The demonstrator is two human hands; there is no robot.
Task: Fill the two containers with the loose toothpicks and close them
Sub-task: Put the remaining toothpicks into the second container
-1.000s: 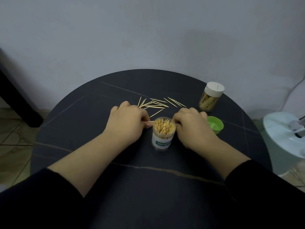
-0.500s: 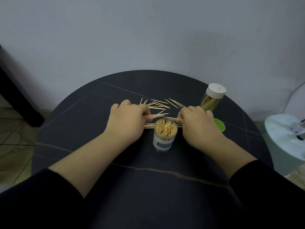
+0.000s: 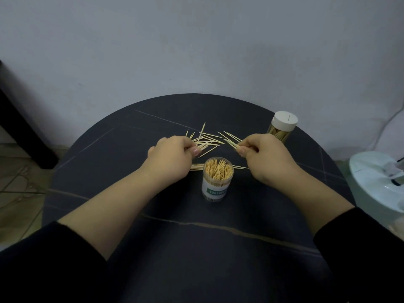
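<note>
My left hand curled, pinching loose toothpicks at frame centre, my right hand pinching a small bundle, open full container just below between them, white-lidded container upper right.

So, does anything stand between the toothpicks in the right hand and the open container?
Nothing visible does. The right hand pinches toothpicks just beyond and to the right of the open container. Its mouth has no lid, though it is packed nearly full.

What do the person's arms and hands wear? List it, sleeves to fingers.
The left sleeve and right sleeve are black and end near the elbows; the forearms are bare. The left hand and right hand wear nothing: no gloves, rings or watch visible.
</note>
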